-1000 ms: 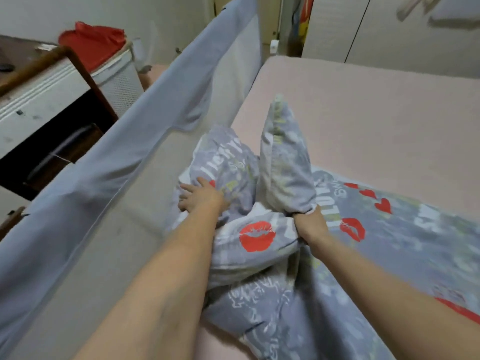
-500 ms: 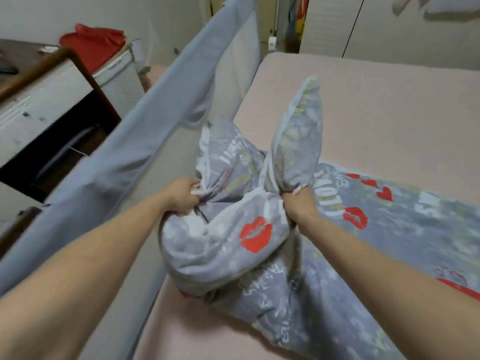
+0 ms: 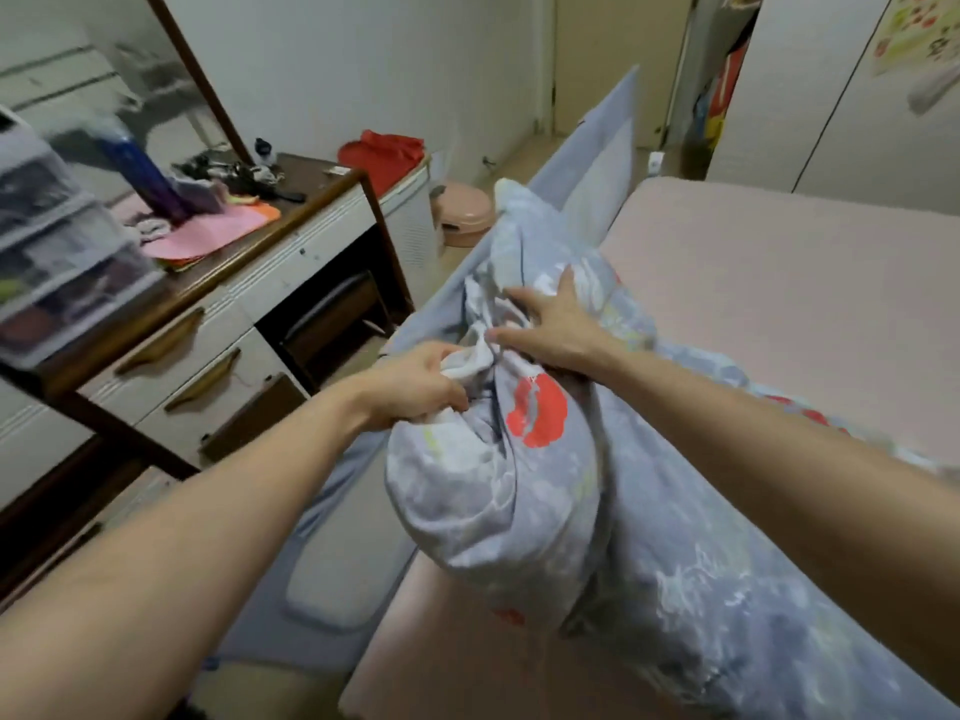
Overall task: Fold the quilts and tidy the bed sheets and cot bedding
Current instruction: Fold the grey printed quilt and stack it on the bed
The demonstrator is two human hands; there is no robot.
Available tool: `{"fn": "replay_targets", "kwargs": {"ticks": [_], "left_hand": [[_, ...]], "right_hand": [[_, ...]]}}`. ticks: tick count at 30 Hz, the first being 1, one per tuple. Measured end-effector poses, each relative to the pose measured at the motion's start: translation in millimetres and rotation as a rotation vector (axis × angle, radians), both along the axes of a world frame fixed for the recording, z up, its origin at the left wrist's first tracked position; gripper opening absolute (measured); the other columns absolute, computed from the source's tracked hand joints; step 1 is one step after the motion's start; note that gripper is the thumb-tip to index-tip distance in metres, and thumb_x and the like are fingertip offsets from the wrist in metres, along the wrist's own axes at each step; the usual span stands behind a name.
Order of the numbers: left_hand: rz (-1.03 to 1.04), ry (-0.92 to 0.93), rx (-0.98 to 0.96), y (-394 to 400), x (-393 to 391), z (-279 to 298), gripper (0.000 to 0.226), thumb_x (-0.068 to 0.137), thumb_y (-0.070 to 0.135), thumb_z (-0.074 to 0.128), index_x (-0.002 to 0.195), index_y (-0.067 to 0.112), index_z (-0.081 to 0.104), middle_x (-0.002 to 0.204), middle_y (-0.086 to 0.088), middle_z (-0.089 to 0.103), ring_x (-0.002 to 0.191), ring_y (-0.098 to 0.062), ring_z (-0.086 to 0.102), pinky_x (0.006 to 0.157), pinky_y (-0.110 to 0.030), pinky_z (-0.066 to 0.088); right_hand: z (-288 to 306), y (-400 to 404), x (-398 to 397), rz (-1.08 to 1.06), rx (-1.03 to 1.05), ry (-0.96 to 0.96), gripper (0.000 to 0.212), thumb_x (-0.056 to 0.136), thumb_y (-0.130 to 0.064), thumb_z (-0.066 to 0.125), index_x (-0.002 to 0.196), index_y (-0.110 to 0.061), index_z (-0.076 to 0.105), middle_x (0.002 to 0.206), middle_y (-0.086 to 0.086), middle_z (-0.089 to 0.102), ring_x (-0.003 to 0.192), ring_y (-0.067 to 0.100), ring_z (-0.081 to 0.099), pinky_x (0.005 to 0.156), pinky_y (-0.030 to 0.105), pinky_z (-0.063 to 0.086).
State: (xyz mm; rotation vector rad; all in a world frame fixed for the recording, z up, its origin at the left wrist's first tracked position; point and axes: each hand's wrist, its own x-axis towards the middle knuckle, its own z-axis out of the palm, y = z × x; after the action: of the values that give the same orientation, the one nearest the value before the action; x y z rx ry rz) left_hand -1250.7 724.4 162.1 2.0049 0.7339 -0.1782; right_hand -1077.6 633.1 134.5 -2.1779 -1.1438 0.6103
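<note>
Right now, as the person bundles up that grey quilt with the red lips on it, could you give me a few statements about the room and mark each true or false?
1. The left hand grips a bunch of the quilt. True.
2. The right hand is clenched in a fist. False: its fingers are spread on the quilt.
3. The bed sheet is pink. True.
4. A green cloth lies on the white cabinet. False: the red cloth lies there.
5. The bed rail is grey. True.
</note>
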Motion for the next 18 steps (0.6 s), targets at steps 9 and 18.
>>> {"fn": "replay_targets", "kwargs": {"ticks": [9, 18], "left_hand": [[0.247, 0.088, -0.042, -26, -131, -109, 0.054, 0.086, -0.004, 0.048, 0.132, 0.019, 0.033, 0.109, -0.005, 0.051, 0.064, -0.015, 0.050, 0.043, -0.017, 0.038], [-0.078, 0.050, 0.018, -4, -149, -159, 0.034, 0.085, -0.004, 0.050, 0.112, 0.006, 0.066, 0.120, -0.008, 0.063, 0.113, -0.013, 0.053, 0.084, -0.012, 0.035]], "right_hand": [[-109, -49, -141, 0.033, -0.482, -0.156, 0.050, 0.085, -0.032, 0.063, 0.133, -0.028, 0.047, 0.157, 0.015, -0.022, 0.145, 0.037, -0.019, 0.113, 0.061, 0.014], [-163, -31, -218, 0.077, -0.448, -0.452, 0.059, 0.089, -0.065, 0.040, 0.076, -0.011, 0.060, 0.084, 0.005, 0.058, 0.091, 0.026, 0.059, 0.072, 0.035, 0.043]]}}
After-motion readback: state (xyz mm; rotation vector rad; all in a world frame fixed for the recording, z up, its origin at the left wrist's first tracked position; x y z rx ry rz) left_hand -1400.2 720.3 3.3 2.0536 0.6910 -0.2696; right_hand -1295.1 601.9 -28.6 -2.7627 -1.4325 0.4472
